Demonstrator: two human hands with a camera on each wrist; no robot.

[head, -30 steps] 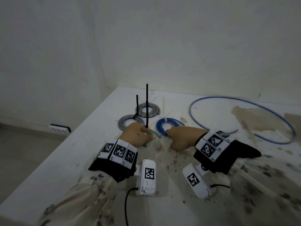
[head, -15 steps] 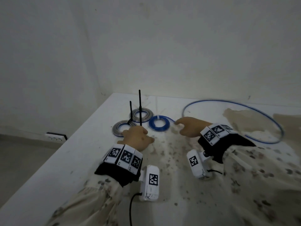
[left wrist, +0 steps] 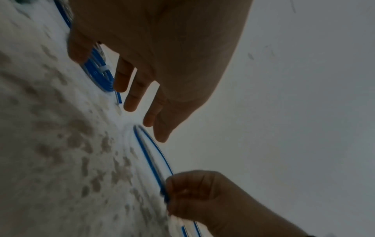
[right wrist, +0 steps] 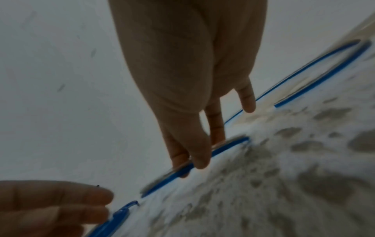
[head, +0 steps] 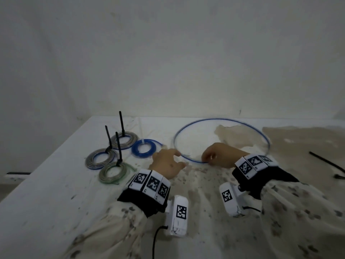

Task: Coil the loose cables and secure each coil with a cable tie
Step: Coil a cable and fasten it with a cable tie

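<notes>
A loose blue cable [head: 222, 120] lies in one wide loop on the white table [head: 46, 202]. My right hand [head: 206, 160] pinches its near edge between thumb and forefinger; the pinch shows in the right wrist view [right wrist: 190, 165]. My left hand [head: 175, 157] hovers at the loop's left side with straight fingers [left wrist: 129, 102], holding nothing, just above a free cable end [left wrist: 138, 129]. Left of the hands lie tied coils: a blue coil [head: 143, 148] with a white tie, a grey coil [head: 124, 140], a grey-blue coil [head: 100, 159] and a green coil [head: 113, 172], each with an upright black tie.
A loose black cable tie [head: 326, 163] lies at the right of the table. Brown stains [head: 233, 135] mark the surface under and beyond the loop. The wall stands just behind the table, and the table's left edge drops to the floor.
My left hand let go of the green coil and moved right to the loose loop. My right hand left the blue coil, moved right and pinched the loose blue cable.
</notes>
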